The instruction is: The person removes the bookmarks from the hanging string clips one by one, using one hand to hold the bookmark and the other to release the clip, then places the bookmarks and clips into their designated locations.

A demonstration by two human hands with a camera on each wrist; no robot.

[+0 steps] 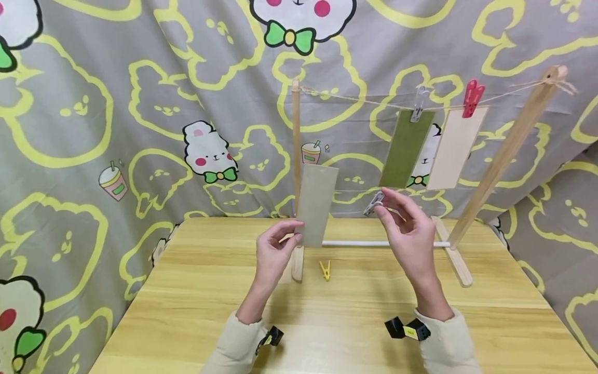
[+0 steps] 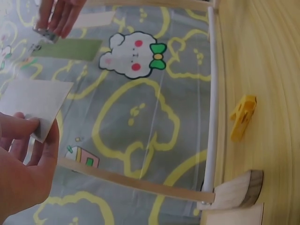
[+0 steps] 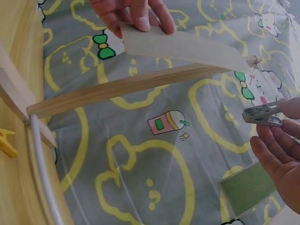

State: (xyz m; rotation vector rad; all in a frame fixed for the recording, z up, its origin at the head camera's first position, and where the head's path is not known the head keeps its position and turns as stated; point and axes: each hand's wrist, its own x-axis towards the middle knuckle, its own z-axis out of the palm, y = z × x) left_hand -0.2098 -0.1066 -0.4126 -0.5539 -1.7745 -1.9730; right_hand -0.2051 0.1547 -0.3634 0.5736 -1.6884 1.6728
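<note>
My left hand (image 1: 274, 252) pinches a pale grey strip of card (image 1: 318, 202) at its lower left edge and holds it upright, below the left end of the string (image 1: 357, 98). In my right hand (image 1: 413, 239), a grey clothespin (image 3: 262, 114) is gripped between thumb and fingers, just under the green card (image 1: 407, 150). That card hangs from the string by a clear grey clothespin (image 1: 419, 106). Beside it a cream card (image 1: 458, 150) hangs from a red clothespin (image 1: 473, 98).
The string is tied between two wooden posts (image 1: 509, 150), joined low down by a white rod (image 1: 374, 243). A yellow clothespin (image 1: 326, 270) lies on the wooden table (image 1: 196, 311). A pale strip (image 2: 234, 215) lies by the left foot. Patterned cloth (image 1: 154, 104) hangs behind.
</note>
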